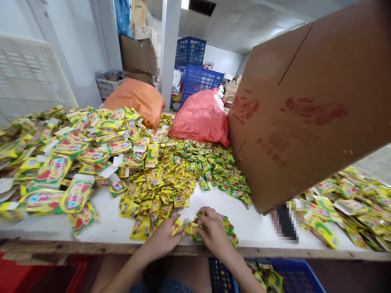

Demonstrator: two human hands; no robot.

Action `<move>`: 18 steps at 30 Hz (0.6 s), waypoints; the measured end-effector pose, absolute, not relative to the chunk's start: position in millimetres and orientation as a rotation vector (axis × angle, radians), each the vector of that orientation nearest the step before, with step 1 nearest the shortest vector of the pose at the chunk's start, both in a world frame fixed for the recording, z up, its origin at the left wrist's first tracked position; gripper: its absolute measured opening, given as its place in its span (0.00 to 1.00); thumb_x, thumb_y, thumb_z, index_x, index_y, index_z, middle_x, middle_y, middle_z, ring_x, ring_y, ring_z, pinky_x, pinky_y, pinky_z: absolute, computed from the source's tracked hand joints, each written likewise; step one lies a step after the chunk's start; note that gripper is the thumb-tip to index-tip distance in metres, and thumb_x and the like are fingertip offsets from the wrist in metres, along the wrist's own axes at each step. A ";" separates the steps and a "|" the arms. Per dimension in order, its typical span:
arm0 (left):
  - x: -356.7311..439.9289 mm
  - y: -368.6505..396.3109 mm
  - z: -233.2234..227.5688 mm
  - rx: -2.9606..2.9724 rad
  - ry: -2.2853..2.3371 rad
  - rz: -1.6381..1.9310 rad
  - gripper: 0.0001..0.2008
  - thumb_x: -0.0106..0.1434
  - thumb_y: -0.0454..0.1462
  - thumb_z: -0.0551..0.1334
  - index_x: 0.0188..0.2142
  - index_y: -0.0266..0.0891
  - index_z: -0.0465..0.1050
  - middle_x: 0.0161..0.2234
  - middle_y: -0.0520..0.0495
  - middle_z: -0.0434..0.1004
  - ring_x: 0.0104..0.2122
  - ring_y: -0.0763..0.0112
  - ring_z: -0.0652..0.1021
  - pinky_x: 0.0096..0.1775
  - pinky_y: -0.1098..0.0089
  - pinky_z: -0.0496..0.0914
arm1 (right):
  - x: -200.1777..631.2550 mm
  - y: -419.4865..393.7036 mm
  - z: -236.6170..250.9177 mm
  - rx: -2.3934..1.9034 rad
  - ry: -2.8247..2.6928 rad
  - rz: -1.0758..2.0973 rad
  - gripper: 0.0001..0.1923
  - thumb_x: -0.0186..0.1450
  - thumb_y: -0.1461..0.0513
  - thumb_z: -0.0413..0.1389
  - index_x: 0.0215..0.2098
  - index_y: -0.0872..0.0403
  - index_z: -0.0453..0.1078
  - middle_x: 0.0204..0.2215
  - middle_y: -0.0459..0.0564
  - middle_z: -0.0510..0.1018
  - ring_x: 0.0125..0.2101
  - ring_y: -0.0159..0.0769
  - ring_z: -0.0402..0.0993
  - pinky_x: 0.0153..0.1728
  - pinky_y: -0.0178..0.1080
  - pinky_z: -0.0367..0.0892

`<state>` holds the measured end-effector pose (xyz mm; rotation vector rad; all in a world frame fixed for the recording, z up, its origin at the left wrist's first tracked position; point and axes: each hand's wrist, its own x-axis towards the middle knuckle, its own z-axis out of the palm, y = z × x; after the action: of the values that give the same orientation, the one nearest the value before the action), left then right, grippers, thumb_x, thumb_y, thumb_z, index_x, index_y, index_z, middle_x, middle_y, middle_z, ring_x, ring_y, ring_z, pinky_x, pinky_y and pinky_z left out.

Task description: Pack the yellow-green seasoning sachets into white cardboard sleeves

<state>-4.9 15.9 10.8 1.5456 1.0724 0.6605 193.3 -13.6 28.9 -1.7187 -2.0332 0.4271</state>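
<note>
Both hands, left hand (165, 236) and right hand (214, 232), pinch a sachet bundle (191, 228) together. They sit at the bench (262, 228) front edge, bare surface around

Two hands, left hand (165, 238) and right hand (214, 232), working at bottom centre. Two stuffed sacks sitting upper centre: orange sack (136, 97), red sack (201, 118). One cardboard box (305, 106) leaning right. Yellow sachets (171, 179) lying uncountable, hundreds.

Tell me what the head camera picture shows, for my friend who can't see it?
Two bare hands, left hand and right hand, pinch a small bunch of yellow-green sachets at the near edge of a white table. A big heap of the same sachets and flat printed cartons covers the table, beside a tilted cardboard box and two stuffed sacks.
</note>
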 end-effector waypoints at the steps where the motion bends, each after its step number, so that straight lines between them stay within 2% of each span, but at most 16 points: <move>1: -7.7 14.9 10.6 1.578 1.077 0.646 0.25 0.52 0.40 0.61 0.50 0.35 0.67 0.49 0.40 0.72 0.49 0.56 0.70 0.52 0.63 0.61 | 189.6 -15.2 27.4 -1.695 -2.024 0.472 0.04 0.55 0.66 0.57 0.28 0.53 0.66 0.39 0.49 0.70 0.42 0.41 0.64 0.42 0.39 0.56; 6: -15.8 14.3 7.9 1.607 0.991 0.578 0.23 0.52 0.40 0.61 0.49 0.36 0.69 0.46 0.43 0.75 0.47 0.57 0.71 0.50 0.65 0.63 | 171.6 -25.6 17.3 -1.671 -2.017 0.673 0.19 0.56 0.66 0.56 0.46 0.54 0.60 0.39 0.51 0.71 0.41 0.40 0.64 0.42 0.38 0.59; 11: -12.5 15.6 4.7 1.557 1.058 0.600 0.26 0.49 0.39 0.62 0.49 0.35 0.68 0.47 0.42 0.74 0.48 0.57 0.71 0.50 0.65 0.62 | 161.0 -25.3 11.0 -1.749 -2.155 0.637 0.08 0.59 0.68 0.52 0.38 0.57 0.65 0.37 0.54 0.71 0.40 0.42 0.66 0.41 0.38 0.60; 14: -10.5 14.9 6.0 1.505 1.084 0.627 0.24 0.51 0.38 0.60 0.49 0.36 0.68 0.46 0.44 0.75 0.45 0.59 0.72 0.48 0.66 0.64 | 157.7 -22.7 9.0 -1.805 -2.182 0.574 0.08 0.59 0.69 0.52 0.37 0.57 0.65 0.36 0.54 0.71 0.38 0.42 0.67 0.39 0.38 0.61; 18: -13.0 15.9 10.3 1.437 1.076 0.578 0.21 0.50 0.38 0.60 0.44 0.34 0.69 0.41 0.45 0.77 0.41 0.60 0.74 0.44 0.68 0.67 | 153.1 -22.2 6.6 -1.821 -2.176 0.569 0.07 0.58 0.68 0.53 0.36 0.57 0.65 0.36 0.54 0.72 0.38 0.43 0.66 0.40 0.40 0.61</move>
<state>-13.0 15.9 10.3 1.4372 1.0760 0.5784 153.1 -22.2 6.6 -1.8212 -2.1755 0.5694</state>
